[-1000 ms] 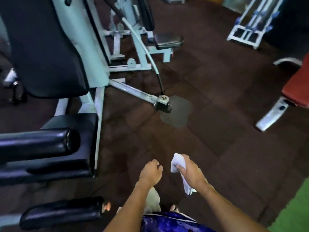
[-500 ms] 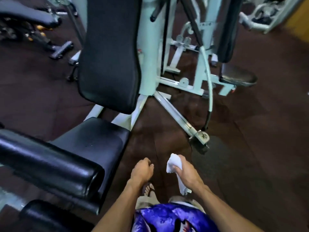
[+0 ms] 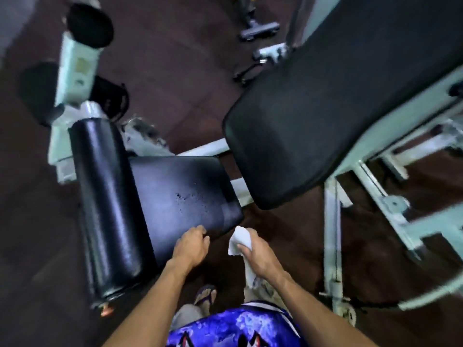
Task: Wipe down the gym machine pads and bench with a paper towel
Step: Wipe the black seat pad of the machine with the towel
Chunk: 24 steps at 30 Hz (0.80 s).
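One paper towel, white, crumpled, clenched in my right hand, a tail hanging below the fist; held just off the seat's near corner, not touching it. Seat: black vinyl, glossy, speckled with small dark spots near the middle. My left hand: grip curled, holding nothing, knuckles at the seat's near edge. Roller pad: black, beside the seat. Backrest: black, on pale frame. No writing legible. Floor: dark brown.
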### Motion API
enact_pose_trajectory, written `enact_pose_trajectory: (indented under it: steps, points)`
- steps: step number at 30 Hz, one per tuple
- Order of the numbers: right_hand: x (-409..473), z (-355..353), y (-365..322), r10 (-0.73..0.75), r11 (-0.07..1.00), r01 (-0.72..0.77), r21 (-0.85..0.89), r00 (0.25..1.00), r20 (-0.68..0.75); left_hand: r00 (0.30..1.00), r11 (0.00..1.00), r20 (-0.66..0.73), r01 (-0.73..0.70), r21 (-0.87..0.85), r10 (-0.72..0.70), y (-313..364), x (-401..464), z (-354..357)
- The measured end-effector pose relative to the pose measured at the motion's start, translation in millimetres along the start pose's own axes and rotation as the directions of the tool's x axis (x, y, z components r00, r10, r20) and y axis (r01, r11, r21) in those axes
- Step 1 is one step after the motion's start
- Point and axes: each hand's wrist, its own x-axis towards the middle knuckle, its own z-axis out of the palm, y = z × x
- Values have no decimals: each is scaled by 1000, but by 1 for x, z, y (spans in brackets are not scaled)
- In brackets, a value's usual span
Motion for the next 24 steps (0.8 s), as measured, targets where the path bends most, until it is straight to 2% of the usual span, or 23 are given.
enact_pose_trajectory:
  steps: [5, 10, 13, 17, 20, 22, 24]
  points:
    - [60, -21, -1, -61, 992, 80, -102, 982, 179, 987, 988, -54, 154, 34, -152, 13, 20, 0]
    - [112, -14, 3, -58, 990, 84, -115, 976, 208, 957, 971, -177, 237, 15, -231, 4, 46, 14]
    - [142, -2, -3, -91, 983, 116, -141, 981, 169, 926, 974, -313, 226, 8, -212, -13, 68, 28]
    - [188, 15, -10, -138, 990, 136, -44, 988, -67, 899, 980, -404, 196, 23, -171, -43, 103, 45]
    - [224, 33, -9, -253, 968, 247, -55, 946, -201, 866, 982, -486, 175, 73, -118, -67, 125, 52]
    - [238, 51, -9, -338, 941, 336, -41, 930, -146, 835, 975, -538, 197, 102, -113, -82, 135, 52]
    - [242, 71, -6, -413, 909, 408, -87, 909, -59, 804, 958, -567, 274, 84, -180, -94, 141, 54]
